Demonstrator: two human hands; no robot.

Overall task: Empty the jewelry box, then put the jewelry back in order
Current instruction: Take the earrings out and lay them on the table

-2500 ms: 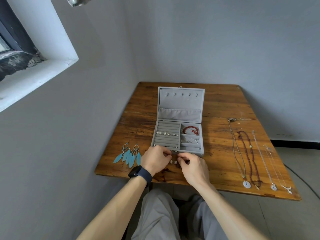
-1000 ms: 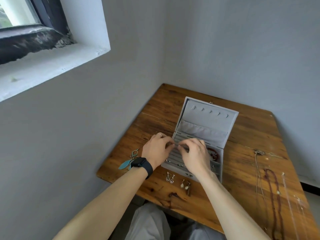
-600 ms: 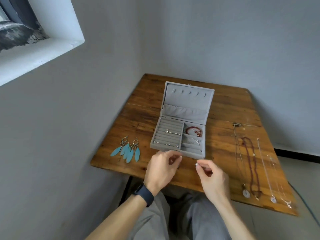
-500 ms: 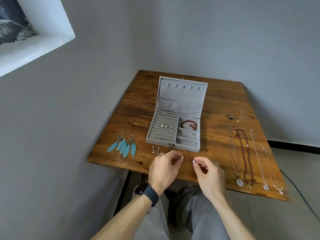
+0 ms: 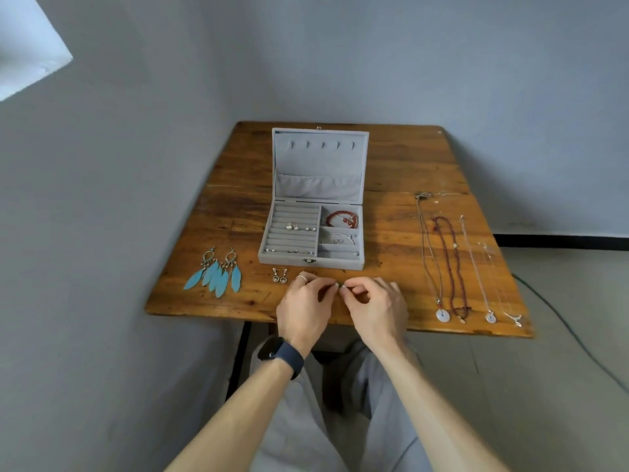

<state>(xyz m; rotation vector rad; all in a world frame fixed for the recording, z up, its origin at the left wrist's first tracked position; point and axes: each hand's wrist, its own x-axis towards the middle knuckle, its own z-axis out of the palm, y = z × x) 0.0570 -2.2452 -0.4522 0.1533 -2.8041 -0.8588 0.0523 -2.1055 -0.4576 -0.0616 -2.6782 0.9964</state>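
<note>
Jewelry box [image 5: 311, 233] open, lid upright, mid-tabletop [image 5: 238, 199], just beyond both hands. Left hand [image 5: 303, 308] and right hand [image 5: 374, 310] near front edge, fingertips almost meeting, each pinching a small pale stud [image 5: 336, 284]; details too small to tell.

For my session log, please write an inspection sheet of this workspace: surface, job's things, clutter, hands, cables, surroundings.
Surface: wooden table, a seam across it.
Job's things: jewelry box open, red bracelet and small pieces inside; feather earrings, small earrings, four necklaces on the table.
Clutter: nothing seen.
Hands: left hand and right hand each pinch a small pale piece.
Cables: one dark cable on the floor.
Surroundings: grey walls, window ledge.
</note>
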